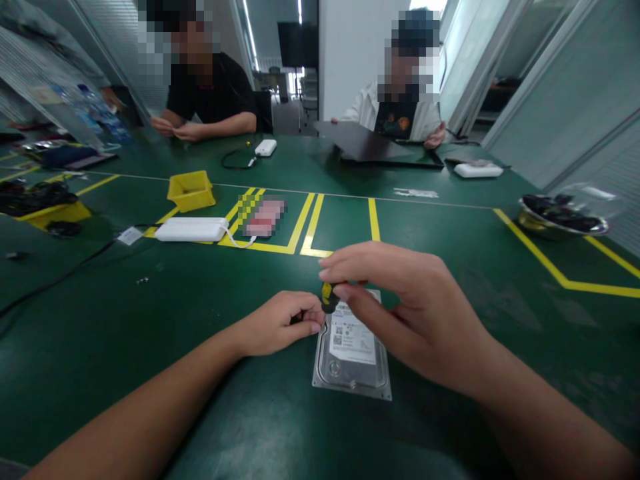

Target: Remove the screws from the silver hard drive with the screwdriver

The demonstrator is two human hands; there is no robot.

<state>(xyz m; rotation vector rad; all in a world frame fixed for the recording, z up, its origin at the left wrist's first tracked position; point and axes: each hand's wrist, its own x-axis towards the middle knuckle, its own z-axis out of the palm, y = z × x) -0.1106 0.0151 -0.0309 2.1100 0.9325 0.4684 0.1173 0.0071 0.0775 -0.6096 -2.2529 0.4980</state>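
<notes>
A silver hard drive [325, 373] with a white label lies flat on the green table in front of me. My right hand [400, 300] reaches over it and grips a screwdriver [329, 293] with a black and yellow handle between thumb and fingers. The screwdriver stands roughly upright above the drive's left edge; its tip is hidden. My left hand [287, 323] rests at that same edge, thumb and fingers curled together near the screwdriver's lower end. Whatever those fingers pinch, if anything, does not show.
A white power bank [193, 229] with a cable to a phone [265, 218], a yellow bin [191, 191] and small screws [143, 280] lie left. A bowl of dark parts [563, 217] stands right. Two people sit across the table [125, 400], one handling a dark laptop-like panel [365, 141].
</notes>
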